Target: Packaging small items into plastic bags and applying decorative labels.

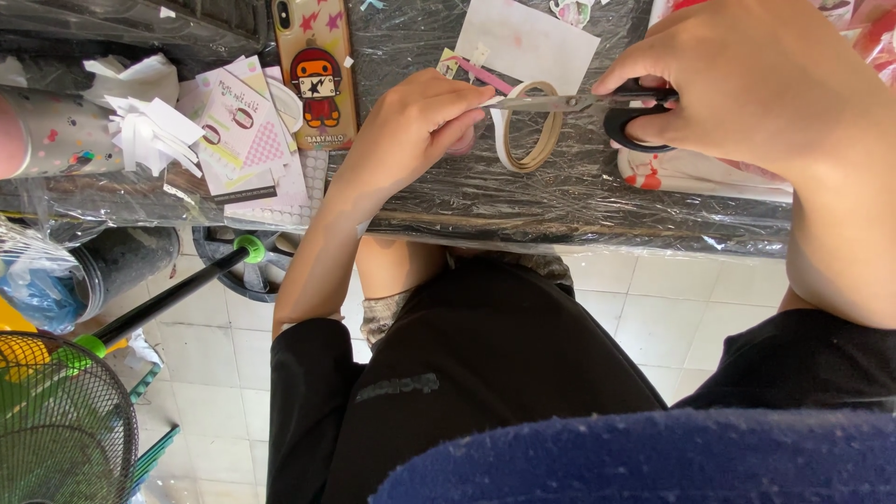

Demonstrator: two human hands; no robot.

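Note:
My right hand (747, 84) grips black-handled scissors (597, 103), blades pointing left across the table. My left hand (415, 126) pinches a small strip of tape at the blade tips, just left of a beige roll of double-sided tape (534, 154) lying on the table. The table (579, 201) is dark and covered with clear plastic film. A pink strip (481, 73) lies just beyond my left fingers.
A phone (315, 70) in a cartoon case lies at the back left, beside pink sticker sheets (247, 126) and white paper scraps (149, 131). A white card (527, 42) lies behind the tape roll. Below left stand a fan grille (56, 420) and a black pole (168, 299).

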